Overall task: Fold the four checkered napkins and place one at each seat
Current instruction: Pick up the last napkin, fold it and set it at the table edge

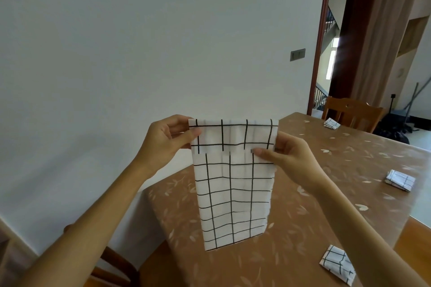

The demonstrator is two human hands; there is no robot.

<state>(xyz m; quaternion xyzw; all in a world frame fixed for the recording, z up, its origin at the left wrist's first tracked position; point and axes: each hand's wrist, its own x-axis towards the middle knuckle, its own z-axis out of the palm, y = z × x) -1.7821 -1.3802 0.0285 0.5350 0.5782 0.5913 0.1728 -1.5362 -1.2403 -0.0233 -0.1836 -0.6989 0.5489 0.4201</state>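
I hold a white napkin with a black grid (233, 184) up in the air over the brown table (303, 205); it hangs down as a long strip. My left hand (168, 140) pinches its top left corner and my right hand (286, 154) pinches its top right edge. Three folded checkered napkins lie on the table: one at the far end (331, 123) in front of a chair, one at the right edge (400, 180), and one near me at the lower right (338, 263), partly behind my right forearm.
A wooden chair (352, 113) stands at the table's far end, and another chair (112, 263) sits low on the left by the white wall. A doorway (328, 53) and curtain are at the back right. The tablecloth has a leaf pattern.
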